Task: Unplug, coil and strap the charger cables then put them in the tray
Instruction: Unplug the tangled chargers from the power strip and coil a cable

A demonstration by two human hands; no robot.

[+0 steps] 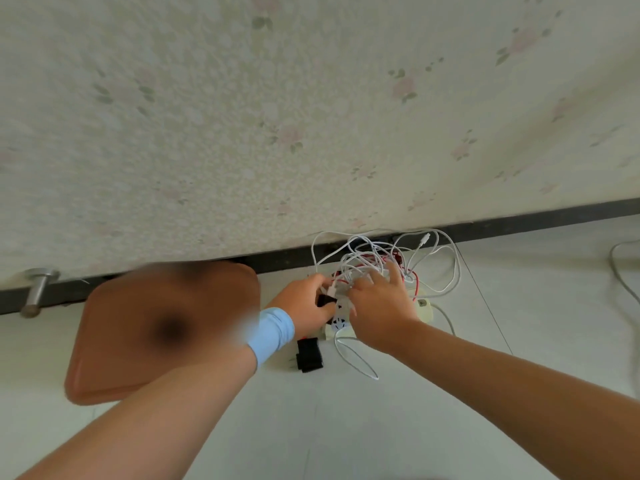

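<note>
head cam: l hand grips black plug; r hand spread over cables.

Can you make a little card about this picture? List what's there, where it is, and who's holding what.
Place: floor beside a flowery wall
Tray: brown, partly blurred, on the floor at the left
Power strip: white, under both grips
Cables: white and red, tangled, not coiled yet
Left grip: seems to hold a black plug at the strip
Right grip: fingers spread, resting on the cables
Black charger: lying loose on the floor near the strip
</note>
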